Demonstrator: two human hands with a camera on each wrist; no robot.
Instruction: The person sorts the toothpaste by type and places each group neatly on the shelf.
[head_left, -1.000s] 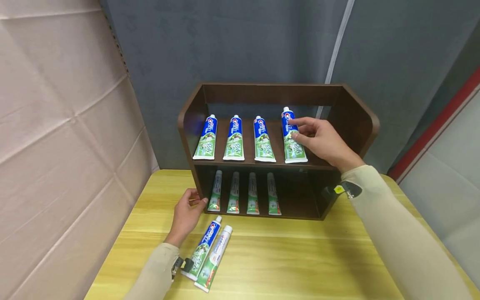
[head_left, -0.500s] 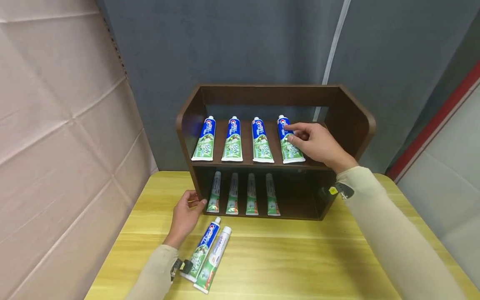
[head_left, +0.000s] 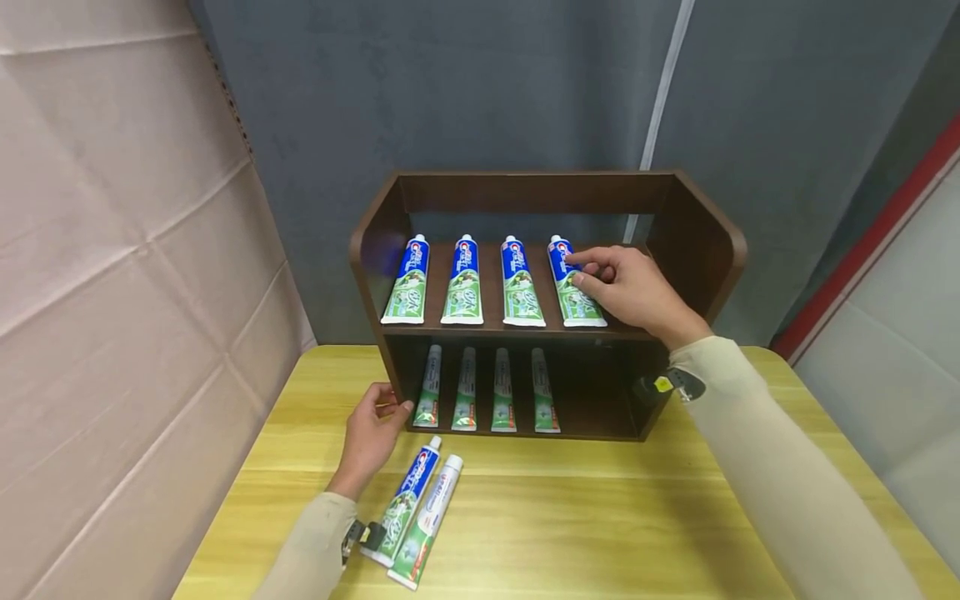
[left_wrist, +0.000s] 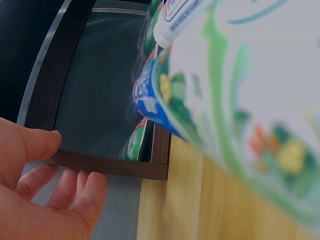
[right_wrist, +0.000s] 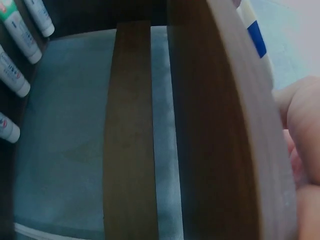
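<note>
On the upper board of the dark brown shelf [head_left: 517, 177], my right hand [head_left: 633, 287] holds the rightmost blue-and-green toothpaste tube [head_left: 579, 300] by its right edge, index finger and thumb on it. This tube leans slightly, cap to the back. Three matching tubes, among them one toothpaste tube [head_left: 522, 292], lie left of it in a row. My left hand [head_left: 372, 429] grips the shelf's lower left side panel, thumb on one face and fingers on the other, as the left wrist view shows. In the right wrist view the side panel hides most of the right hand [right_wrist: 305, 130].
Several white-and-green toothpaste tubes [head_left: 503, 400] stand in a row on the lower board. On the wooden table [head_left: 562, 517], a blue-and-green tube [head_left: 408, 496] and a white-and-green tube [head_left: 429, 521] lie beside the left forearm. A grey curtain [head_left: 450, 83] hangs behind.
My right hand has lowered the rightmost tube onto the upper board and shifted it a little to the left. The left hand stays at the side panel.
</note>
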